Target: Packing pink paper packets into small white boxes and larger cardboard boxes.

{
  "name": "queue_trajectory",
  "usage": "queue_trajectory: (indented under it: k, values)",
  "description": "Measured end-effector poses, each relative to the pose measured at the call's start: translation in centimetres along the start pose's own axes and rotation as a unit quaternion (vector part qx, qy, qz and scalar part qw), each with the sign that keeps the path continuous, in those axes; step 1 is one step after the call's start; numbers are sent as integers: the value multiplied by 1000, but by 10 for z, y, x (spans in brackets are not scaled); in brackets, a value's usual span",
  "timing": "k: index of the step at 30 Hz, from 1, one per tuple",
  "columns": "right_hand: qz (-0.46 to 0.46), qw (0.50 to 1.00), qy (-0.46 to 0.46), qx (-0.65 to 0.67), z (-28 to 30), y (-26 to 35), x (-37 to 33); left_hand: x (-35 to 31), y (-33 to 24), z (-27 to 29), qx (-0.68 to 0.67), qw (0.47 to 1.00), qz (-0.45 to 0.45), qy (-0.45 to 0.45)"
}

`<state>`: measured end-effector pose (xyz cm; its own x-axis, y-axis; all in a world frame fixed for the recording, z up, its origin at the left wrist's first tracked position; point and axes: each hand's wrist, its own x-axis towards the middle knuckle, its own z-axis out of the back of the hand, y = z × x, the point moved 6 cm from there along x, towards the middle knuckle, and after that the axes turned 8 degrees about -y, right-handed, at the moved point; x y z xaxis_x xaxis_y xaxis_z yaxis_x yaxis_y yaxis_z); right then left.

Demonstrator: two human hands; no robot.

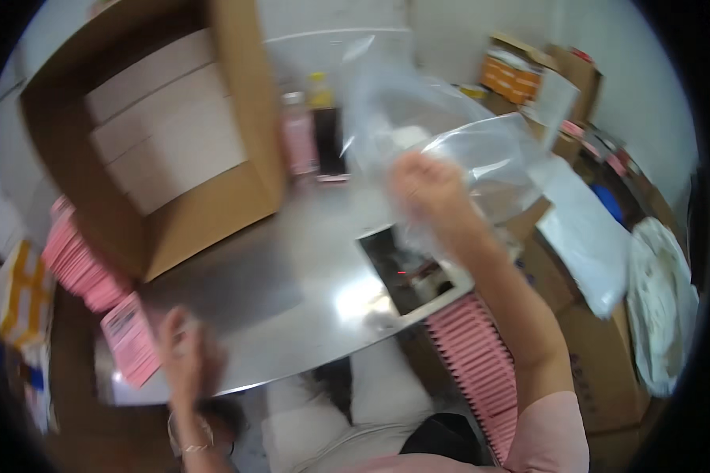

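My right hand (432, 188) is closed around part of a clear plastic bag (489, 154), which spreads loosely above and beside the fist over the far right of the metal table (292, 276). My left hand (188, 359) is over the table's near left edge, blurred, with its fingers loosely bent and apart; nothing shows in it. Just left of it lies a small stack of pink printed packets (130, 339). A larger row of pink packets (83, 256) leans behind that stack, beside the cardboard box.
An open cardboard box (213, 229) holding white boxes (170, 118) stands tilted at the back left. Bottles (298, 134) and a phone (329, 146) are near the wall. A white-framed opening (410, 272) and a pink ribbed strip (473, 363) lie at the right. Cartons (599, 370) fill the right side.
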<state>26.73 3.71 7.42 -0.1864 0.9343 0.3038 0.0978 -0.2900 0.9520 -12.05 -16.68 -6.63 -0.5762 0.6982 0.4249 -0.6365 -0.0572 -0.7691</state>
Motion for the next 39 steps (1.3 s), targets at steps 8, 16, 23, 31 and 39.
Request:
queue_trajectory:
  k: [8,16,23,31,39]
  values:
    - [172,908,301,-237,-199,-141,-132,-40,-23,73,-187,931,29,-313]
    - [240,915,185,-267,-185,-119,-121,-31,-77,-11,-64,984,-106,131]
    - [263,825,111,-488,-87,-147,-98,-53,-23,-45,214,947,-207,121]
    - [219,781,190,-553,-159,-180,-38,37,5,-91,322,899,-285,82]
    - [216,782,133,-569,-155,-208,-1,46,-31,-92,180,949,-245,88]
